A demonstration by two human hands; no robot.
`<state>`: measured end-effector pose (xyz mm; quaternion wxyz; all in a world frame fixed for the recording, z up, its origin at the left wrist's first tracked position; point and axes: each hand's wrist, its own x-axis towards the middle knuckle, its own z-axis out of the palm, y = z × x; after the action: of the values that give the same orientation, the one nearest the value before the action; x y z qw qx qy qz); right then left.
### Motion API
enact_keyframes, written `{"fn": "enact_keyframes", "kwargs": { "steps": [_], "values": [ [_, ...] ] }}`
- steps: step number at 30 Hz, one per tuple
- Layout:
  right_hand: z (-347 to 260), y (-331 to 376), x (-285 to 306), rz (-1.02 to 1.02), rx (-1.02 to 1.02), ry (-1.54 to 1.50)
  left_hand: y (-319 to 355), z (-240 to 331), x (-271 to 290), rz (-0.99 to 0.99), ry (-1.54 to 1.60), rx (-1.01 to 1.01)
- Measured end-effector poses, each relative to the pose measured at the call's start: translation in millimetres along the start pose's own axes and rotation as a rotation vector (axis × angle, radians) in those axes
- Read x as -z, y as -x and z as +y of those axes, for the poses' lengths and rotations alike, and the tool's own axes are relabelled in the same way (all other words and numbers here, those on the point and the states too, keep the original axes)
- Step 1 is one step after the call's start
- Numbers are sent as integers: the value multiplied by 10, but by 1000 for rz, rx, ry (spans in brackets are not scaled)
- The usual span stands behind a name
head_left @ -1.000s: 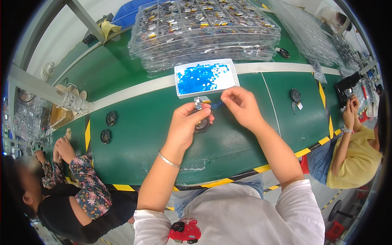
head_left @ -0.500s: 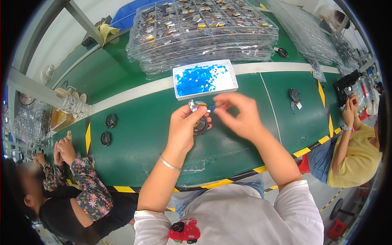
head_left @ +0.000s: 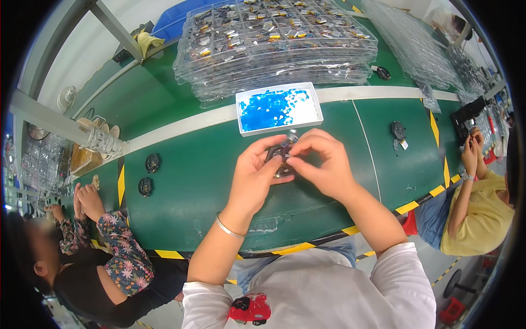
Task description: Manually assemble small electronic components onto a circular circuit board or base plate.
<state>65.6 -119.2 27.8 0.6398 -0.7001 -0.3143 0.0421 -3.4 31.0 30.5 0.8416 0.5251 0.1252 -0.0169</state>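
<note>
In my left hand (head_left: 247,174) is a round black device housing (head_left: 282,168) with small electronic parts in it, gripped between thumb and fingers above the green table. My right hand (head_left: 329,164) meets it from the other side, thumb and forefinger pinched together at the housing. Whatever lies between those right fingertips is too small and covered to name. A small silvery part (head_left: 293,134) sticks out at the housing's far edge. Just beyond my hands stands a shallow white box (head_left: 307,125) with many small blue pieces (head_left: 263,112) in it.
Clear plastic trays (head_left: 274,68) of small electronic parts are stacked at the back. Two black housings (head_left: 149,174) lie to the left, another black housing (head_left: 398,130) with dangling parts to the right. Co-workers sit on both sides. Yellow-black tape (head_left: 296,248) marks the table's near edge.
My right hand has come left and closed its fingertips at the housing. The silvery part, formerly held up at my left thumb, now sits at the housing's far side.
</note>
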Motion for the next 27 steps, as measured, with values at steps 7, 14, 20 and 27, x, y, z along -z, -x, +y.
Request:
{"fn": "enact_keyframes", "kwargs": {
  "steps": [7, 14, 20, 27],
  "values": [
    [7, -5, -61, 165, 389, 433, 59, -118, -106, 25, 132, -112],
    [-10, -9, -88, 184, 411, 509, 94, -127, -151, 18, 107, -193],
    [21, -20, -96, 191, 379, 495, 106, -156, -151, 27, 57, -270],
    [74, -55, 20, 45, 180, 288, 106, -128, -139, 64, 36, -217]
  ]
}}
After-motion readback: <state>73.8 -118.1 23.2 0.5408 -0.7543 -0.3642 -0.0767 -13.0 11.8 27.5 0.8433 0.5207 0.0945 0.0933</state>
